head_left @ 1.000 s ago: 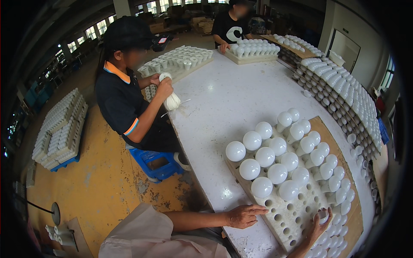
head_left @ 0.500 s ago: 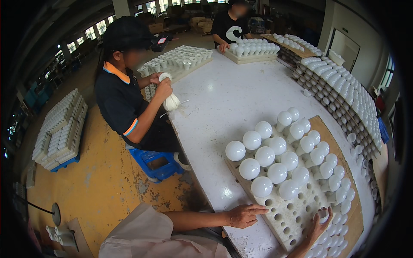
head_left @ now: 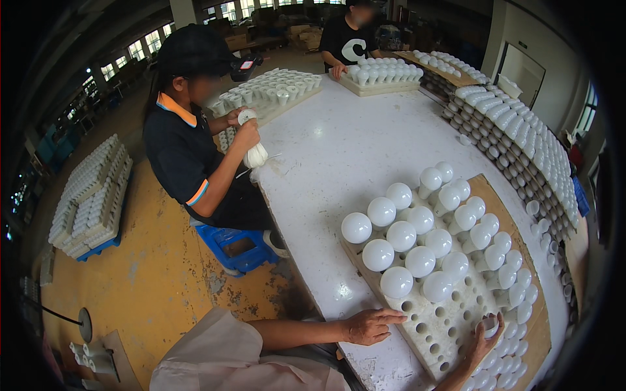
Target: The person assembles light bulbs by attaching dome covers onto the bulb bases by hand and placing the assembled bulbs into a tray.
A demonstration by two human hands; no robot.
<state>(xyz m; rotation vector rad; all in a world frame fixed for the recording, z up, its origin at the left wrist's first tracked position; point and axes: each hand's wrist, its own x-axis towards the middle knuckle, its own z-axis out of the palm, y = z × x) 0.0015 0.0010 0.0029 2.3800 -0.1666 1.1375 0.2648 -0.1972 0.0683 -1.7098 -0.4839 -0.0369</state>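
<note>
White glossy plastic or glass, I can't tell which from where I stand, makes up the small rounded piece (head_left: 489,328) in the person's right hand (head_left: 488,332). It looks light enough for one hand, stiff, and probably a little slippery on the smooth side. If it is thin, it could crack or dent under a hard squeeze, so a gentle wrap around its sides seems the best hold. For the round bulbs (head_left: 420,262) nearby, I'd take the narrower neck or cup the whole globe, since the polished dome would give fingertips little to grip.

The piece is pale, with a shine on its face, but the fingers cover too much of it to tell whether it is a whole bulb or only a cup-like part. It sits over the near right part of a pale, pitted tray (head_left: 456,348), beside the bare holes. The bulbs stand on the tray, milky and bright with small highlights; smaller ones (head_left: 506,277) line its right side above a brown board (head_left: 482,189) on the white surface (head_left: 313,176).

That right hand is curled around the piece, thumb and fingers bent to it. The left hand (head_left: 370,327) is loosely bent, forefinger stretched to the tray's edge, with nothing visible in its grasp.
</note>
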